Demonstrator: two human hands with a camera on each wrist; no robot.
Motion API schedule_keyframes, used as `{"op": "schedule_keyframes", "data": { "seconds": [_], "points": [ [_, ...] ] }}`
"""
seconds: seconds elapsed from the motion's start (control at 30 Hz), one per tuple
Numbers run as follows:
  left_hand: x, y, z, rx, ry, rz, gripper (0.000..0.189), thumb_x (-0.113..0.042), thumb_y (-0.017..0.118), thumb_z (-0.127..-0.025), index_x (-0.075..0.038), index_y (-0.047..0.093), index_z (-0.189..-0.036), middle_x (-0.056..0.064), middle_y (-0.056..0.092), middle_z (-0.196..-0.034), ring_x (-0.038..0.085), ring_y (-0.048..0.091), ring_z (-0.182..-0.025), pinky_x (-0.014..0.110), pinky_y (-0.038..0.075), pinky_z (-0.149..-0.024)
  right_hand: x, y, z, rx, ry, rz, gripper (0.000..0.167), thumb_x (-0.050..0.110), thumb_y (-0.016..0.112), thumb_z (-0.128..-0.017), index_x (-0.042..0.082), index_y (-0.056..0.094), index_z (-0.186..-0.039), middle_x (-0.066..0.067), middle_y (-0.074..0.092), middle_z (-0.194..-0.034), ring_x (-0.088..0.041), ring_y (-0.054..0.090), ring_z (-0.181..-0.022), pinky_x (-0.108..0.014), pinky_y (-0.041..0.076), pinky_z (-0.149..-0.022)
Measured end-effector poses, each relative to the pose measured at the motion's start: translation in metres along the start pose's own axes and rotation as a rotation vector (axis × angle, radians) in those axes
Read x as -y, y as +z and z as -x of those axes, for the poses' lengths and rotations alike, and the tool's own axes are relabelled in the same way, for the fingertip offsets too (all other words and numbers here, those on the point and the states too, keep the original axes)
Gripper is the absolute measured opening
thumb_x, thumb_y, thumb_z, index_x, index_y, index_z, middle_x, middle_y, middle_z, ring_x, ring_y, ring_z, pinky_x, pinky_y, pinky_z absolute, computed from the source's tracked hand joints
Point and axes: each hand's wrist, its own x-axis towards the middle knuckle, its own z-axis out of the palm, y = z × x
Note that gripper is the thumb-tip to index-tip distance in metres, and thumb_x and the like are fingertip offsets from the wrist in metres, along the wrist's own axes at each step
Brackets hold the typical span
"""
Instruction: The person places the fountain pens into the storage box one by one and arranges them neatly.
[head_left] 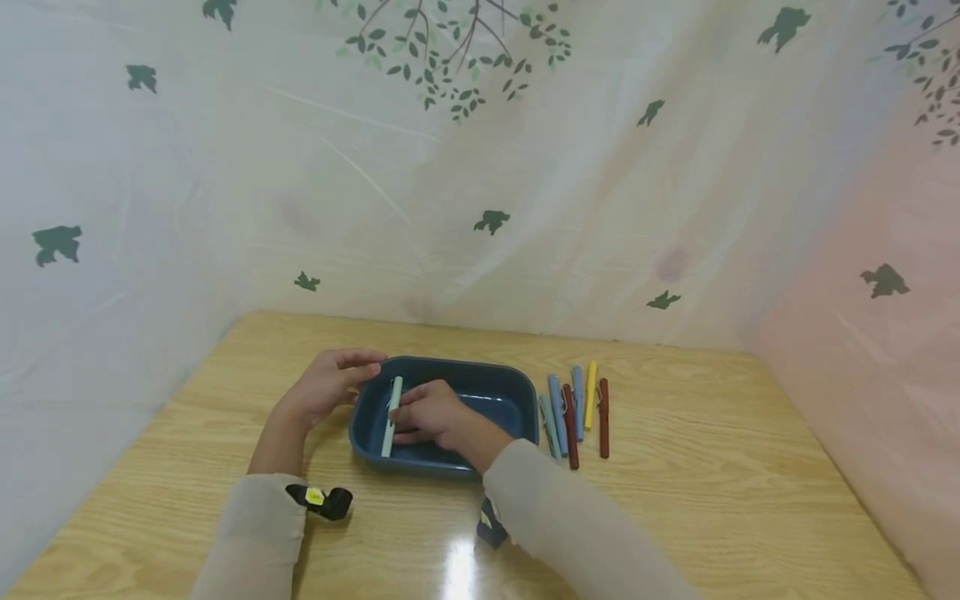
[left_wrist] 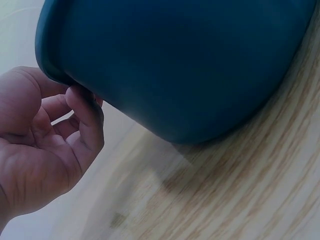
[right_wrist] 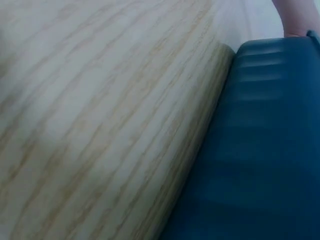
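Observation:
A dark blue rectangular dish (head_left: 442, 471) with rounded corners sits on the wooden table. At its left back corner, my left hand (head_left: 322, 387) holds the rim; the left wrist view has the fingers (left_wrist: 87, 117) curled beneath the dish's lip. Reaching inside the dish, my right hand (head_left: 435, 414) pinches a pale green pen (head_left: 388, 437) with a clip. The pen lies front to back along the dish's left end. Only the dish's outer wall (right_wrist: 250, 150) and the table show in the right wrist view, with the right fingers hidden.
Right of the dish lie several clipped pens: a pale green pen (head_left: 550, 429), two blue ones, a dark red pen (head_left: 571, 429), a yellow pen (head_left: 591, 396) and another dark red one. A patterned curtain (head_left: 487, 275) hangs behind the table (head_left: 675, 500).

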Motion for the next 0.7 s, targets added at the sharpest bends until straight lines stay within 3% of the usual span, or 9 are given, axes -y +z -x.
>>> {"op": "schedule_keyframes", "data": {
  "seconds": [0.3,0.7],
  "points": [
    [0.0003,0.0003,-0.0003,-0.015,-0.013,-0.019,0.041,-0.021,0.063,-0.103,0.000,0.060,-0.138,0.014,0.066,-0.124,0.020,0.062,-0.095,0.036,0.055,-0.083,-0.0016,0.0030,-0.0006,-0.077,0.002,0.011,0.031,-0.013,0.072,-0.087,-0.013,0.061,-0.116,-0.020,0.070,-0.092,-0.032,0.075,-0.082,-0.036,0.061,-0.070],
    [0.0002,0.0014,0.0035,-0.038,-0.027,-0.052,0.039,-0.023,0.062,-0.104,-0.003,0.061,-0.138,0.016,0.063,-0.132,0.025,0.060,-0.102,0.037,0.054,-0.086,-0.0007,0.0019,0.0047,-0.185,0.026,0.164,0.011,-0.005,0.080,-0.085,-0.002,0.074,-0.093,-0.012,0.074,-0.082,-0.016,0.073,-0.063,-0.025,0.058,-0.060]
  ]
}}
